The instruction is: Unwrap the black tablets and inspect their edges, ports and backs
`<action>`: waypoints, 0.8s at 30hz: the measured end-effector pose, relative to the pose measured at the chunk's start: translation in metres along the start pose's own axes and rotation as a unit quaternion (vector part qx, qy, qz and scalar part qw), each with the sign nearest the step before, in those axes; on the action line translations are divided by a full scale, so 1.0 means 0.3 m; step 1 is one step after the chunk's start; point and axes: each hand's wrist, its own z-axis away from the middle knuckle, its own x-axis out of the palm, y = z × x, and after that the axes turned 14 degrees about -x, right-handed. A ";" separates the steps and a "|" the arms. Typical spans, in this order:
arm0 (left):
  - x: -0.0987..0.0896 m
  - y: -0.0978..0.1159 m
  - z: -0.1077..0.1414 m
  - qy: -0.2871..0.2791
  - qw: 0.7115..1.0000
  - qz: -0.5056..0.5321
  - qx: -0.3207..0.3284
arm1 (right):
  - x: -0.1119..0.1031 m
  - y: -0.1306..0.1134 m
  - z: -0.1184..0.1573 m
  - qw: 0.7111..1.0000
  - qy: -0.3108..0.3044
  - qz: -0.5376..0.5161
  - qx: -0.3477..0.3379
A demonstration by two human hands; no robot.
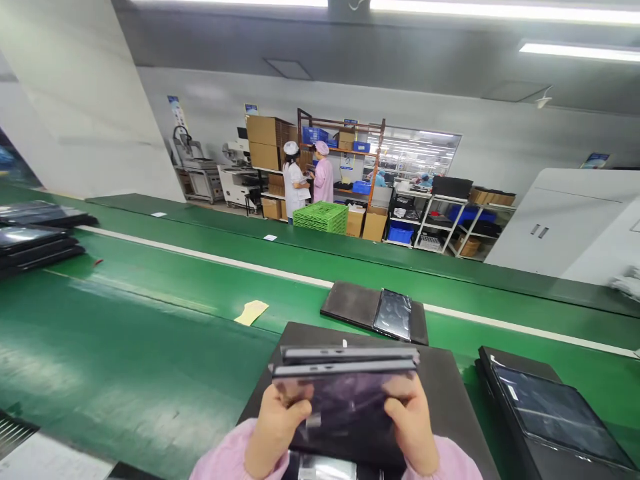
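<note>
Two dark, flat tablet-like devices [345, 400] are held up together, one against the other, with their grey edges uppermost and a glossy face toward me. My left hand [281, 423] grips their left side, thumb on the glossy face. On the right side my right hand [413, 420] grips them the same way. Beneath the devices lies a large black foam pad [445, 393]. Just beyond it, a glossy panel [393, 314] rests on a smaller dark pad [350, 303]. Below my hands a shiny silvery item [327, 468] is partly visible.
A green work surface [150, 360] with a white line runs across. Stacked dark panels [35, 247] lie at far left, another panel [565, 407] on pads at right. A yellow paper piece [252, 312] lies left of centre. Two people stand behind near green crates [321, 217].
</note>
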 end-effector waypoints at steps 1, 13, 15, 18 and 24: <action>0.024 0.008 0.001 -0.027 0.998 -0.033 0.037 | -0.025 -0.004 -0.010 0.999 0.011 0.026 -0.037; 0.172 0.028 -0.046 -0.191 0.962 -0.095 0.170 | -0.124 -0.037 -0.080 0.990 -0.068 -0.020 -0.122; 0.165 0.025 -0.037 -0.206 0.959 -0.101 0.168 | -0.126 -0.041 -0.079 0.990 -0.096 -0.040 -0.093; 0.157 0.019 -0.028 -0.222 0.948 -0.106 0.201 | -0.135 -0.040 -0.072 0.986 -0.114 -0.042 -0.111; 0.147 -0.002 -0.028 -0.234 0.914 -0.143 0.299 | -0.150 -0.018 -0.059 0.972 -0.138 -0.042 -0.186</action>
